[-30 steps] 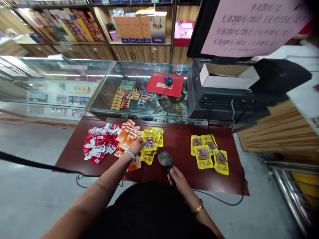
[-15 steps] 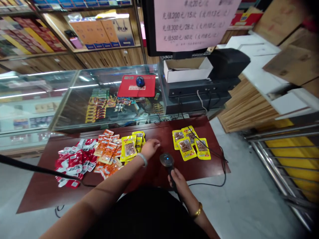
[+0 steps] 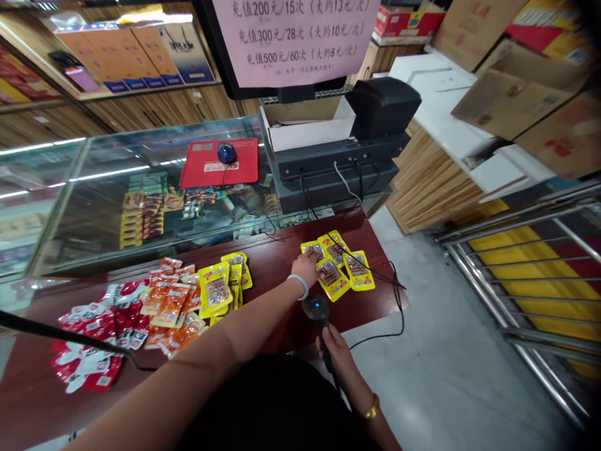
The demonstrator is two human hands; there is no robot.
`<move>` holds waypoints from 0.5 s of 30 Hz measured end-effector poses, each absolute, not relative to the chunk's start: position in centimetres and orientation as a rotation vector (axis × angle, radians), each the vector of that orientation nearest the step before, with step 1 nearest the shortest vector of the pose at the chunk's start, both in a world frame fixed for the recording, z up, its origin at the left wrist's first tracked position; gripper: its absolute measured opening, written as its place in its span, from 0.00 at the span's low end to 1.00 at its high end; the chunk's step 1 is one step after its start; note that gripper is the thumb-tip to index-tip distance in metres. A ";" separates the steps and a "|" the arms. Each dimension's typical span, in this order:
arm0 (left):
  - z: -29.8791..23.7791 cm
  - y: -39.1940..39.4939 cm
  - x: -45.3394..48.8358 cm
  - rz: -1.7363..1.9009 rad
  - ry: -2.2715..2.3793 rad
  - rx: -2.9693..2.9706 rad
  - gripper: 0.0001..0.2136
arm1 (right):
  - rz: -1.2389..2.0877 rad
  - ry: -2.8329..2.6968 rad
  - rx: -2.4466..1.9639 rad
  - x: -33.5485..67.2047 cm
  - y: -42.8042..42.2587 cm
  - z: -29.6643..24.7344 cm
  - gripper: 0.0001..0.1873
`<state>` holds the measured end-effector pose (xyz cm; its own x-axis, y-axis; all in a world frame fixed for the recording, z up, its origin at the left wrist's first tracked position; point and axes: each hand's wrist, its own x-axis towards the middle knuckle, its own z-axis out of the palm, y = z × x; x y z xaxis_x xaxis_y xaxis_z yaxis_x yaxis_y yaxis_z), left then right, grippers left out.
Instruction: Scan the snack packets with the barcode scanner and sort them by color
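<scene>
My left hand (image 3: 306, 267) reaches across the dark red table (image 3: 277, 269) to the right-hand group of yellow snack packets (image 3: 350, 270). Its fingers curl onto the leftmost yellow packet (image 3: 313, 249) there. My right hand (image 3: 334, 346) is wrapped round the handle of a black barcode scanner (image 3: 316, 307), whose head shows a blue light and sits just below my left wrist. A second pile of yellow packets (image 3: 216, 289) lies further left, with orange packets (image 3: 173, 302) and red-and-white packets (image 3: 96, 338) beyond it.
Behind the table stands a glass display counter (image 3: 117, 188) with a red mouse pad and mouse (image 3: 226, 153) on it. A black till unit (image 3: 338, 166) with an open white box and a pink price sign (image 3: 295, 31) rises above it. Metal rails (image 3: 521, 282) are on the right.
My left hand has moved from the left pile of yellow packets across to the right-hand group. The view has swung right. The scanner's blue light has come on; my right hand stays on its handle.
</scene>
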<state>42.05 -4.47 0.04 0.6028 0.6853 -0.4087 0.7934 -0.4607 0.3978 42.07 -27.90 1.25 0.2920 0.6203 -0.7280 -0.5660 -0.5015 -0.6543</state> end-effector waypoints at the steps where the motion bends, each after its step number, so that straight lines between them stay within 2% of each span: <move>1: 0.1 -4.6 41.8 -0.268 1.152 2.233 0.24 | 1.443 -0.056 -1.525 42.0 -27.8 1.2 0.38; 8: 0.4 -2.9 35.1 -0.093 1.137 1.978 0.16 | 1.526 -0.117 -1.508 41.1 -25.9 1.9 0.41; 11: 0.6 -1.4 29.9 -0.048 1.115 1.960 0.13 | 1.552 -0.166 -1.469 40.4 -24.1 3.2 0.39; 15: 1.3 -0.6 23.7 -0.022 1.175 1.955 0.15 | 1.576 -0.299 -1.429 39.0 -21.5 4.5 0.34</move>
<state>23.69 -0.64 1.31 0.5616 0.7219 -0.4043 0.7364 -0.2134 0.6420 39.05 -21.46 4.52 0.1378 0.7577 -0.6379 -0.4715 -0.5162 -0.7150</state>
